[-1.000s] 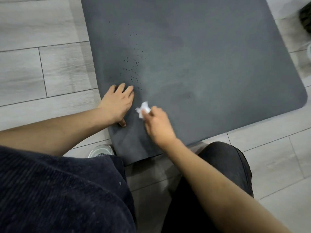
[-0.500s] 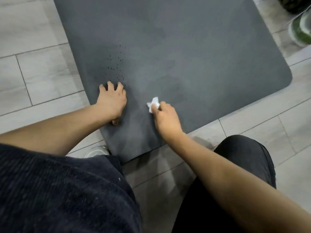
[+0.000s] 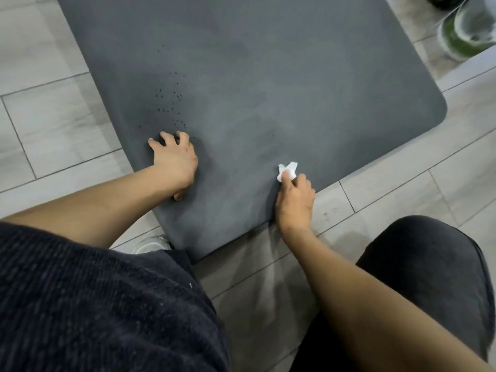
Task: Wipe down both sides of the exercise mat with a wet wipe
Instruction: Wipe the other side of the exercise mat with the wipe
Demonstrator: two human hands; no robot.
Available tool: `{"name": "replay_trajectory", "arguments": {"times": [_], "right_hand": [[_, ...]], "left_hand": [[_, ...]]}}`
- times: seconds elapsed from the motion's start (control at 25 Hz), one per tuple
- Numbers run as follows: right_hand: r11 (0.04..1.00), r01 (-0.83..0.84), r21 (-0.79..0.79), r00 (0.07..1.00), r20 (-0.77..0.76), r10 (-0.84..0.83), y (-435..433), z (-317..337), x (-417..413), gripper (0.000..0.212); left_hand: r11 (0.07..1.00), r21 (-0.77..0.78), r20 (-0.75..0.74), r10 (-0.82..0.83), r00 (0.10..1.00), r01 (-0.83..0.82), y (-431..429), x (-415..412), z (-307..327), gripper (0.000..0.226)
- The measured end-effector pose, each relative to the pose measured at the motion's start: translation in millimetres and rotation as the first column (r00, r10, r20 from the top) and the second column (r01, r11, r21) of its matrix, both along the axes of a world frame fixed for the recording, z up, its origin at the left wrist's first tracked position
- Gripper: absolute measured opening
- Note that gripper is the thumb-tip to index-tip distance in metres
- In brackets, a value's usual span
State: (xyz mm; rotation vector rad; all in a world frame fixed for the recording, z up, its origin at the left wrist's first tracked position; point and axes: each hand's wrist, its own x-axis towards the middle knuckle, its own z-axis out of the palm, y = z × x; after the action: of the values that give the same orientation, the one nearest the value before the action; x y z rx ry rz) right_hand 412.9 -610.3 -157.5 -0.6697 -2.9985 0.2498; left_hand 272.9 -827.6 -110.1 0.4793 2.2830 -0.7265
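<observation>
A dark grey exercise mat (image 3: 268, 76) lies flat on the pale plank floor, its near corner pointing at me. A cluster of small dark dots marks the mat's left part. My left hand (image 3: 174, 162) presses down on the mat near its left edge, fingers spread and bent, holding nothing. My right hand (image 3: 295, 197) pinches a small crumpled white wet wipe (image 3: 287, 170) against the mat close to its near right edge.
My dark trouser knee (image 3: 429, 264) is at the lower right and my dark ribbed top (image 3: 94, 304) fills the lower left. A white shoe tip (image 3: 150, 244) shows by the mat's near corner. A clear container with green contents (image 3: 464, 33) stands at the top right.
My right hand has slid the wipe to the right along the mat's near edge, away from my left hand. The left hand stays pressed on the mat, its fingers now more bent.
</observation>
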Motion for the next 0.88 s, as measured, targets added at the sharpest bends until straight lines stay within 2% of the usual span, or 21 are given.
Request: {"name": "replay_trajectory", "arguments": {"times": [0.04, 0.08, 0.12, 0.2, 0.24, 0.28, 0.32, 0.36, 0.4, 0.44, 0.48, 0.52, 0.56, 0.6, 0.64, 0.72, 0.76, 0.8, 0.88], "right_hand": [[0.983, -0.185, -0.015, 0.983, -0.024, 0.185, -27.2, -3.5, 13.3, 0.043], [0.911, -0.413, -0.015, 0.910, -0.043, 0.412, -55.9, -5.5, 31.3, 0.043], [0.780, -0.626, -0.009, 0.779, -0.036, 0.625, -79.4, -6.0, 51.7, 0.040], [0.543, -0.839, -0.001, 0.543, -0.016, 0.839, -82.3, -1.4, 61.7, 0.035], [0.493, -0.870, 0.023, 0.493, -0.016, 0.870, -65.0, -2.9, 50.8, 0.036], [0.535, -0.842, 0.075, 0.536, -0.003, 0.844, -45.0, -4.3, 38.0, 0.039], [0.666, -0.736, 0.123, 0.671, 0.002, 0.741, -23.1, -5.5, 27.0, 0.042], [0.835, -0.530, 0.148, 0.844, -0.001, 0.536, 2.0, -6.1, 14.9, 0.042], [0.951, -0.273, 0.149, 0.961, -0.006, 0.276, 28.4, -5.7, 5.2, 0.039], [0.990, -0.052, 0.131, 0.999, 0.014, 0.050, 49.3, -4.1, -2.6, 0.035], [0.991, 0.081, 0.104, 0.996, 0.033, -0.084, 58.4, -4.8, -9.2, 0.035], [0.988, 0.142, 0.067, 0.989, 0.036, -0.145, 53.2, -6.2, -14.5, 0.038], [0.991, 0.133, 0.021, 0.991, 0.018, -0.133, 35.8, -7.4, -19.0, 0.041], [0.998, 0.051, -0.026, 0.998, -0.023, -0.051, 7.9, -8.8, -21.4, 0.044], [0.994, -0.089, -0.063, 0.994, -0.065, 0.085, -25.9, -11.1, -20.0, 0.044], [0.922, -0.384, -0.050, 0.921, -0.099, 0.378, -84.5, -14.5, -14.3, 0.039], [0.889, -0.454, -0.050, 0.889, -0.093, 0.449, -94.3, -14.7, -17.6, 0.037], [0.881, -0.468, -0.073, 0.883, -0.084, 0.462, -91.1, -12.9, -28.2, 0.037], [0.937, -0.325, -0.131, 0.946, -0.063, 0.319, -68.1, -8.4, -56.6, 0.041]], "left_hand": [[1.000, -0.011, 0.010, 0.011, 1.000, -0.011, 3.8, -2.0, 0.6, 0.133], [1.000, -0.012, 0.015, 0.028, 0.999, -0.028, 7.8, -4.6, 1.6, 0.133], [0.999, 0.001, 0.017, 0.053, 0.998, -0.053, 10.4, -8.1, 2.4, 0.132], [0.993, 0.063, 0.018, 0.102, 0.995, -0.103, 13.2, -15.1, 2.2, 0.128], [0.989, 0.090, 0.015, 0.114, 0.993, -0.115, 12.6, -18.3, 2.3, 0.127], [0.987, 0.110, 0.017, 0.117, 0.993, -0.118, 10.9, -20.0, 3.1, 0.126], [0.985, 0.128, 0.017, 0.112, 0.994, -0.113, 8.7, -21.1, 3.7, 0.125], [0.984, 0.145, 0.013, 0.105, 0.994, -0.105, 6.9, -22.0, 3.4, 0.124], [0.983, 0.156, 0.008, 0.097, 0.995, -0.097, 4.8, -22.4, 2.4, 0.122], [0.982, 0.164, 0.003, 0.090, 0.996, -0.089, 3.0, -23.0, 1.1, 0.121], [0.983, 0.165, 0.001, 0.086, 0.996, -0.085, 1.9, -23.3, 0.1, 0.121], [0.983, 0.163, -0.003, 0.081, 0.997, -0.079, 2.4, -22.7, -0.7, 0.121], [0.985, 0.156, -0.009, 0.074, 0.997, -0.071, 4.5, -22.2, -1.0, 0.122], [0.987, 0.146, -0.013, 0.070, 0.997, -0.067, 6.7, -21.5, -0.9, 0.124], [0.988, 0.139, -0.013, 0.071, 0.997, -0.069, 8.1, -20.3, -1.0, 0.126], [0.986, 0.155, -0.016, 0.071, 0.997, -0.067, 5.1, -20.6, -0.9, 0.125], [0.983, 0.173, -0.015, 0.060, 0.998, -0.057, 2.1, -21.7, -0.4, 0.123], [0.978, 0.205, -0.009, 0.050, 0.999, -0.047, -2.3, -24.5, 0.5, 0.120], [0.953, 0.298, 0.015, 0.047, 0.999, -0.049, -13.1, -31.5, 2.0, 0.112]]}}
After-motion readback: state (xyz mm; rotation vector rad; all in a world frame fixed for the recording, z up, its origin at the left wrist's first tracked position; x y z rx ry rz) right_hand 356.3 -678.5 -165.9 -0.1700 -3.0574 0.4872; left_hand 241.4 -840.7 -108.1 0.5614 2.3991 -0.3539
